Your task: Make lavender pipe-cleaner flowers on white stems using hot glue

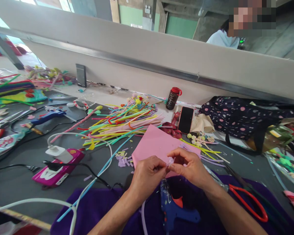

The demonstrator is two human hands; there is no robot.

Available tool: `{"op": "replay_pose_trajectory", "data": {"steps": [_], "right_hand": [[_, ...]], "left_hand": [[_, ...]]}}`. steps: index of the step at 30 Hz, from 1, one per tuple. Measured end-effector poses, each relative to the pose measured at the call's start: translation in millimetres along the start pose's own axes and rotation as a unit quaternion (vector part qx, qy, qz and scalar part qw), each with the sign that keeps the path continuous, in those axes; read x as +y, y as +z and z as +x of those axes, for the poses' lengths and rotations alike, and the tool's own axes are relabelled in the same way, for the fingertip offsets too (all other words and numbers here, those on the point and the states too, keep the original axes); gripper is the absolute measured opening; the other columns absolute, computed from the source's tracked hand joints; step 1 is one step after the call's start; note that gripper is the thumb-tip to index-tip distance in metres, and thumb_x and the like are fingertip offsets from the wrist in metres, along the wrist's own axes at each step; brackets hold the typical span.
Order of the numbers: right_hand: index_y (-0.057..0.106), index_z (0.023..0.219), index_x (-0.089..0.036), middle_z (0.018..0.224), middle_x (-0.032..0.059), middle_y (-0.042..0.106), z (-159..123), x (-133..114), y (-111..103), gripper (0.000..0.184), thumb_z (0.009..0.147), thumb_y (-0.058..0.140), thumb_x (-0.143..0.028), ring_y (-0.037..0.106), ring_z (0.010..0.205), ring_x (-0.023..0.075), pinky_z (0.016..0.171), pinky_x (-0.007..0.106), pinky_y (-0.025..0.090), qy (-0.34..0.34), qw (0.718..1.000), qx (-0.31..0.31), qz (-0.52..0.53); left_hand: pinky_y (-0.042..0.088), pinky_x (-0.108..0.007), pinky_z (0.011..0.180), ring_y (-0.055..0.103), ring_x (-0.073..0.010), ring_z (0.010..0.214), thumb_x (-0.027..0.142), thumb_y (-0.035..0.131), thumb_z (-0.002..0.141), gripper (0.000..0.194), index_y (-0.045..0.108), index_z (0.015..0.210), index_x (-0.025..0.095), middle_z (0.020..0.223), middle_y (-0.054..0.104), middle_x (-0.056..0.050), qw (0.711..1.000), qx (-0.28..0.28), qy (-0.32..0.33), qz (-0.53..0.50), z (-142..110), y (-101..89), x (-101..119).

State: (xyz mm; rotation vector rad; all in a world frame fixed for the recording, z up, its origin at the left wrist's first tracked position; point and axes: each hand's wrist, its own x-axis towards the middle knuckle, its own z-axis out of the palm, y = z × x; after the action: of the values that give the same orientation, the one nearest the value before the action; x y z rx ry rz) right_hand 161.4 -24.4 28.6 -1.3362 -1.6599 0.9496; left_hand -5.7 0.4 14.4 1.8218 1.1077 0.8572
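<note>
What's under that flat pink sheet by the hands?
Dark grey tabletop shows around the flat pink sheet, but whatever lies underneath is covered. The left hand and right hand block part of its near side too.

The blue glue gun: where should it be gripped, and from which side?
The blue glue gun is probably best taken by its handle, from the right, with the right hand once free: the handle juts rightward from the body, and the red trigger sits on its far side, within finger reach. I'd avoid the nozzle end, pointing away from the wearer.
</note>
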Motion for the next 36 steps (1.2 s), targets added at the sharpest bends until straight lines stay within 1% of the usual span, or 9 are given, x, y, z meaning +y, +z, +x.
{"op": "replay_pose_trajectory", "data": {"steps": [3,8,11,23,27,29,31,33,36], "right_hand": [[0.062,0.092,-0.018,0.068,-0.0017,0.057,0,-2,0,0.018,0.074,0.065,-0.023,0.051,0.058,0.0111,0.053,0.022,0.040,0.001,1.000,0.001,-0.014],[0.062,0.096,-0.019,0.070,-0.0018,0.056,1,0,-1,0.023,0.074,0.066,-0.023,0.050,0.058,0.0113,0.053,0.022,0.039,-0.008,1.000,0.008,-0.020],[0.063,0.091,-0.018,0.071,-0.0016,0.056,1,-1,-1,0.017,0.074,0.066,-0.023,0.049,0.058,0.0108,0.054,0.022,0.039,-0.023,0.999,0.005,-0.023],[0.064,0.085,-0.017,0.071,-0.0002,0.060,2,1,-1,0.014,0.074,0.065,-0.025,0.050,0.058,0.0115,0.054,0.022,0.040,0.000,1.000,0.002,-0.021],[0.063,0.084,-0.017,0.070,-0.0004,0.059,1,1,0,0.013,0.074,0.065,-0.025,0.050,0.058,0.0111,0.053,0.022,0.040,0.006,1.000,0.001,-0.010],[0.064,0.090,-0.018,0.072,-0.0001,0.060,1,2,-1,0.020,0.073,0.067,-0.027,0.051,0.058,0.0111,0.053,0.023,0.040,0.010,1.000,-0.004,0.006],[0.061,0.102,-0.018,0.078,0.0014,0.062,0,4,-4,0.033,0.072,0.068,-0.030,0.053,0.059,0.0112,0.053,0.023,0.042,0.018,0.999,-0.015,0.039],[0.057,0.111,-0.018,0.086,0.0035,0.063,1,5,-8,0.042,0.073,0.067,-0.033,0.055,0.062,0.0117,0.054,0.023,0.044,0.023,0.996,-0.017,0.086],[0.059,0.103,-0.017,0.083,0.0036,0.063,2,5,-15,0.032,0.077,0.063,-0.035,0.056,0.059,0.0108,0.052,0.022,0.045,0.037,0.991,0.009,0.126]], "left_hand": [[0.032,-0.020,0.049,0.046,-0.0089,0.048,0.024,0.061,0.070,0.013,0.067,0.061,0.018,0.054,0.058,0.001,1.000,-0.002,-0.015,0.003,0,0.4,0],[0.031,-0.020,0.048,0.045,-0.0091,0.048,0.026,0.059,0.070,0.015,0.068,0.062,0.017,0.054,0.058,0.002,0.999,-0.023,-0.045,-0.008,0,0.7,0],[0.030,-0.020,0.047,0.044,-0.0089,0.047,0.028,0.060,0.070,0.015,0.067,0.063,0.016,0.052,0.056,0.002,0.997,-0.031,-0.063,-0.026,-1,0.2,1],[0.032,-0.020,0.048,0.045,-0.0093,0.049,0.025,0.061,0.067,0.012,0.067,0.062,0.016,0.053,0.057,0.002,0.996,-0.030,-0.068,-0.040,0,0.2,2],[0.031,-0.020,0.047,0.045,-0.0091,0.048,0.030,0.062,0.068,0.015,0.067,0.071,0.016,0.053,0.056,0.002,0.991,-0.035,-0.083,-0.096,0,1.5,0],[0.031,-0.019,0.047,0.045,-0.0088,0.049,0.033,0.063,0.069,0.018,0.065,0.070,0.015,0.054,0.056,0.002,0.985,-0.046,-0.088,-0.138,1,1.4,-2],[0.029,-0.019,0.046,0.044,-0.0080,0.048,0.036,0.063,0.070,0.022,0.062,0.064,0.015,0.054,0.057,0.002,0.975,-0.070,-0.097,-0.188,1,0.2,-4],[0.025,-0.019,0.042,0.039,-0.0060,0.043,0.039,0.063,0.071,0.026,0.060,0.064,0.014,0.054,0.057,0.002,0.953,-0.107,-0.127,-0.252,2,-1.6,-6],[0.017,-0.019,0.038,0.030,-0.0034,0.036,0.043,0.061,0.073,0.030,0.060,0.068,0.014,0.053,0.056,0.001,0.913,-0.161,-0.182,-0.328,2,-4.4,-9]]}}
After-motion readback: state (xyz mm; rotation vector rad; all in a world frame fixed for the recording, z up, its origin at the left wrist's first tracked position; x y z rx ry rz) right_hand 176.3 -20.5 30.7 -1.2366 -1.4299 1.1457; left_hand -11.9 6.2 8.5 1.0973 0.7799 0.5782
